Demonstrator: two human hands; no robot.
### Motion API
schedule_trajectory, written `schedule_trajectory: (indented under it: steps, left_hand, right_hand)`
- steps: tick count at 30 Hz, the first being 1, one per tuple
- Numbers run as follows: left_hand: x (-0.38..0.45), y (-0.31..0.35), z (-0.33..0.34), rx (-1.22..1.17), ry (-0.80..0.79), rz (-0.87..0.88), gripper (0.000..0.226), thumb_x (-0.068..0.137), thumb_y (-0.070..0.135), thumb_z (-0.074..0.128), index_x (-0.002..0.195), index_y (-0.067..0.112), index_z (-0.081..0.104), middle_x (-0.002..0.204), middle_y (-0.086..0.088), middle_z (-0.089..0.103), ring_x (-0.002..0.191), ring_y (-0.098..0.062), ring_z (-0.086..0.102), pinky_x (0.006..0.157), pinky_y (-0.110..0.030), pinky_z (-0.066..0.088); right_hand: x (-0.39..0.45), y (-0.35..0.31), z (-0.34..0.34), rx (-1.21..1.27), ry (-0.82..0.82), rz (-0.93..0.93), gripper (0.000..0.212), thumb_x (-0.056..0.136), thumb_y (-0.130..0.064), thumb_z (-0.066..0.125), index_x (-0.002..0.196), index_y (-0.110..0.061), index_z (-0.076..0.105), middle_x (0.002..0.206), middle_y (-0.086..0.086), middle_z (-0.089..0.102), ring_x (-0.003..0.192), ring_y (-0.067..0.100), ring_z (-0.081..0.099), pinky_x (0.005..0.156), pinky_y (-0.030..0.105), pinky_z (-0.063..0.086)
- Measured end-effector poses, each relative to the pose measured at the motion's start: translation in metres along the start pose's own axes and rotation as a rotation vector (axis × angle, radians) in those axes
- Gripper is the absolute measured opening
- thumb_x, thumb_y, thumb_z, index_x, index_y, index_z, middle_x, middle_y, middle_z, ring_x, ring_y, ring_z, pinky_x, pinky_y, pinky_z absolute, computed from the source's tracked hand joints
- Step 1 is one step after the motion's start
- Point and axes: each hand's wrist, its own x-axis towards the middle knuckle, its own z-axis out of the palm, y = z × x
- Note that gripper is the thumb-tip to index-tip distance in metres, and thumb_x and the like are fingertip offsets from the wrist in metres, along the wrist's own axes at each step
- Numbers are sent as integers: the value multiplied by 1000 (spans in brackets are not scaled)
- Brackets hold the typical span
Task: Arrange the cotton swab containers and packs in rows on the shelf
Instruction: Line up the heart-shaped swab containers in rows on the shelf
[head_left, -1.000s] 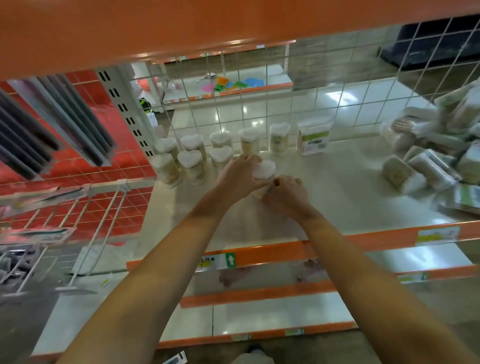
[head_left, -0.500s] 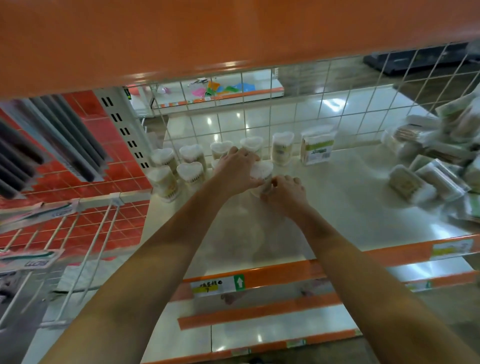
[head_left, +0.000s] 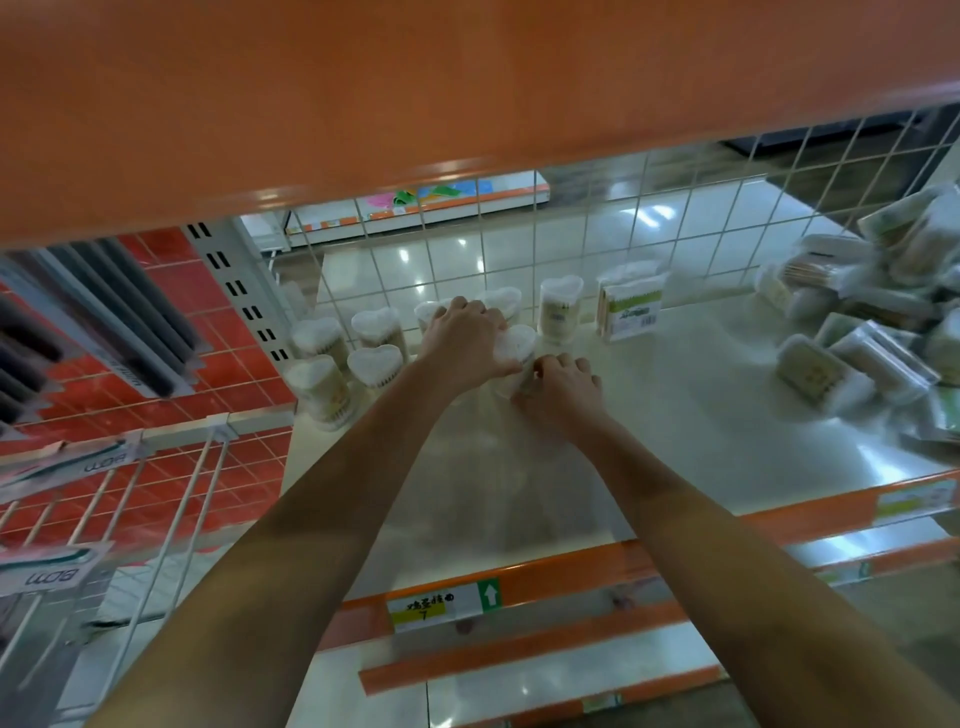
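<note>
On the white shelf (head_left: 675, 415) stand several heart-shaped clear cotton swab containers in two rows at the back left, among them one at the front left (head_left: 318, 387) and one further right (head_left: 560, 307). My left hand (head_left: 465, 343) and my right hand (head_left: 563, 387) both grip one heart-shaped container (head_left: 514, 347) standing in the front row. A rectangular swab pack with a green label (head_left: 631, 309) stands upright right of the rows. A loose heap of swab packs (head_left: 872, 332) lies at the shelf's right end.
An orange shelf board (head_left: 415, 104) hangs close overhead. A wire grid (head_left: 571, 234) backs the shelf. Left of it is a red mesh panel with hooks (head_left: 130, 415). An orange price rail (head_left: 571, 577) edges the front, with lower shelves below.
Both hands stay on the same heart-shaped container. The view has shifted, so the containers sit lower in the frame; the container itself has barely moved.
</note>
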Motion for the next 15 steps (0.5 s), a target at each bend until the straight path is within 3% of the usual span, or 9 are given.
schedule_trajectory:
  steps: [15]
  left_hand:
    - [-2,3,4,64,5,-15,66,83,55,58,135,17,45,131,-8,49,123,-25,41,103,-39,30]
  right_hand:
    - [1,-1,0,-65,-9,-38,53,88,-43,54,129,-10,44,133,11,44,124,30,37,100,41,32]
